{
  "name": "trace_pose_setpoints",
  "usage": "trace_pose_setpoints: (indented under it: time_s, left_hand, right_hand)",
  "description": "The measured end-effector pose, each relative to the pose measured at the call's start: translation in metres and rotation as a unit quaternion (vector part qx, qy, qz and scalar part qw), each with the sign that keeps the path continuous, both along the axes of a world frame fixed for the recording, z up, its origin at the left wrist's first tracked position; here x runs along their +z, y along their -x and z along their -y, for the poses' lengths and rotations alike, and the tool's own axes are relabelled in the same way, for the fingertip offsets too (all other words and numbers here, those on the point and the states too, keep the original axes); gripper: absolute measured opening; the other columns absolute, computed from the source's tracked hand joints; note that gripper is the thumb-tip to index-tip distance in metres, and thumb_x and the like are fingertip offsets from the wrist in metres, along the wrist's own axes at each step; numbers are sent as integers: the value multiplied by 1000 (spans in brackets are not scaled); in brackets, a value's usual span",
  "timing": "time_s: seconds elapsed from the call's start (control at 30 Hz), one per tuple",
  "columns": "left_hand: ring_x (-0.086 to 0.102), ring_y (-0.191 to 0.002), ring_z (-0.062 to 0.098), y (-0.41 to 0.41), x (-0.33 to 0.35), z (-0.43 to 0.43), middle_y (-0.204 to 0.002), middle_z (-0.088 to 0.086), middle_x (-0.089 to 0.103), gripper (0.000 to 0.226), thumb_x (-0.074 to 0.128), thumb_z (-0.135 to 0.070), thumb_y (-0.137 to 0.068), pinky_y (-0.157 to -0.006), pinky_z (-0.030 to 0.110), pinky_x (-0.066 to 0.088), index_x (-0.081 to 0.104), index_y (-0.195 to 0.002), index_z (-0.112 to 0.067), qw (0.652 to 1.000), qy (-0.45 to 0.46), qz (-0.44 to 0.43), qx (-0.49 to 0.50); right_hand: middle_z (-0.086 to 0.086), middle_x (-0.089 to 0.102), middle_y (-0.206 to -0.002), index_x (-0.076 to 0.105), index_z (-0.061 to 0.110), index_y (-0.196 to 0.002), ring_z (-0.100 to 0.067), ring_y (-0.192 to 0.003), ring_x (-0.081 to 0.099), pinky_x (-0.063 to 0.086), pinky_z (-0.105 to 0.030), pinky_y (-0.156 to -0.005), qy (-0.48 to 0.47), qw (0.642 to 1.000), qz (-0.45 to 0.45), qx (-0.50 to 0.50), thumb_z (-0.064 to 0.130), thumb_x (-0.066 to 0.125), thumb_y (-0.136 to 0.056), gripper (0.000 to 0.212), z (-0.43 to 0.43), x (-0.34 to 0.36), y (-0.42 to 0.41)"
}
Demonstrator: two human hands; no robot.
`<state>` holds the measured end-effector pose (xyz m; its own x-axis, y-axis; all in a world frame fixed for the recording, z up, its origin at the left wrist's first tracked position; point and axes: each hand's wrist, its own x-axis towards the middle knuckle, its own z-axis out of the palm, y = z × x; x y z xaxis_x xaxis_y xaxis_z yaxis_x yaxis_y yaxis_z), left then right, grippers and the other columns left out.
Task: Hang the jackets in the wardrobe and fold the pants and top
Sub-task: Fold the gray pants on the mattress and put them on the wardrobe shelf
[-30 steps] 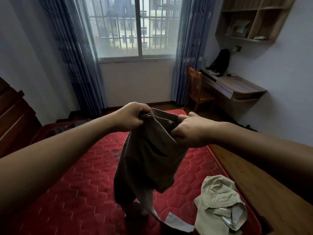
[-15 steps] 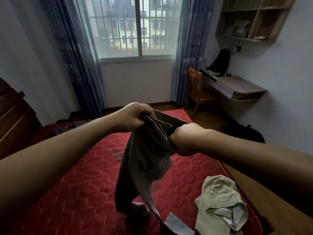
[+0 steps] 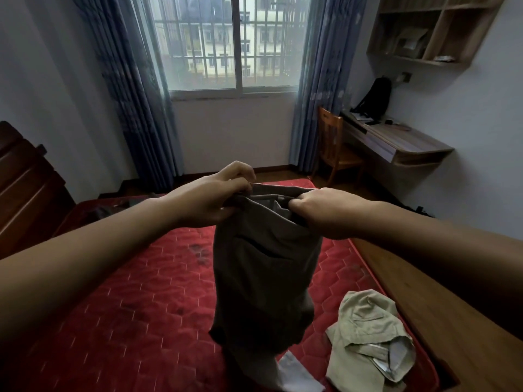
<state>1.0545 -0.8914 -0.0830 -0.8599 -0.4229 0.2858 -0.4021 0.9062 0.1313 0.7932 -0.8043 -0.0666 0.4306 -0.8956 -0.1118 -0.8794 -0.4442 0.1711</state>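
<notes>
We see both arms stretched forward at about the same height, hands near each other. Left hand (image 3: pixel 210 199) has its fingers curled, pinching the left end of the pants' (image 3: pixel 263 275) waistband. Right hand (image 3: pixel 321 212) is fisted round the right end, knuckles up. Waistband pulled fairly taut between them. The pants hang straight down over the red mattress (image 3: pixel 133 306), lower end out of view. A crumpled beige garment (image 3: pixel 368 329) lies on the mattress to the right, near the wooden bed frame (image 3: pixel 430 312), apart from the pants.
</notes>
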Motion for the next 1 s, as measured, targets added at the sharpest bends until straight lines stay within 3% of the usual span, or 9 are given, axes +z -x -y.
trace_pose_setpoints:
  time_s: [0.07,0.17,0.27,0.4,0.53,0.67,0.8,0.9,1.0]
  left_hand:
    - [63,-85,20,4,1,-7,-146,-8,35,52,68,-16,-87,-68,40,56,45,-132,-27,998,62,20,-14]
    - [57,-82,14,8,9,-13,-143,-7,41,44,61,-23,-92,-63,36,54,46,-133,-32,987,138,62,-58]
    - [46,-79,1,3,12,-7,-128,-10,48,29,60,-28,-92,-64,33,54,56,-121,-32,988,100,96,-64]
    - [55,-87,1,-3,6,4,-103,-15,50,16,69,-27,-90,-72,27,53,67,-106,-27,994,-12,95,-44]
    - [58,-77,2,-11,19,11,-89,-15,53,11,68,-35,-91,-69,29,52,67,-88,-25,997,-15,67,-33]
    - [59,-71,10,-13,44,15,-82,-8,56,19,70,-29,-90,-64,35,52,68,-80,-13,999,5,5,-39]
    - [58,-65,13,-13,71,14,-76,-6,54,25,78,-20,-86,-59,36,50,62,-69,-10,998,12,-46,-40]
    - [58,-67,15,-19,91,14,-77,-4,56,27,76,-30,-87,-59,35,50,63,-70,-15,996,-15,-81,-42]
    - [60,-72,33,-26,111,16,-81,9,58,32,75,-41,-83,-61,49,52,70,-78,-10,984,-75,-163,-24]
  right_hand:
    - [-3,64,-120,58,18,-129,-23,-101,65,57,-38,-82,19,1000,5,10,18,51,-102,28,0,4,4]
    - [-3,63,-122,57,19,-129,-24,-104,65,57,-40,-82,42,999,6,25,18,49,-101,29,-2,8,10]
    - [-2,62,-123,56,19,-131,-23,-107,64,56,-38,-83,51,998,20,36,20,49,-102,29,-2,9,15]
    - [0,62,-123,58,19,-130,-20,-109,62,53,-36,-89,56,996,66,35,19,54,-102,29,-4,7,22]
    - [8,68,-117,65,26,-123,-12,-110,63,36,-41,-111,108,990,53,73,24,51,-102,25,-4,8,33]
    - [15,69,-107,67,33,-115,-8,-102,65,32,-44,-113,135,985,33,97,29,51,-101,22,-5,30,33]
    - [20,64,-107,68,37,-113,-3,-99,61,41,-35,-99,108,989,31,91,26,57,-98,22,-2,54,29]
    - [16,59,-88,74,21,-93,-1,-80,59,41,-10,-69,118,973,187,72,8,70,-89,14,5,70,34]
    - [9,56,-84,75,13,-88,-2,-78,57,43,-12,-65,190,920,335,69,-2,72,-85,16,13,86,39]
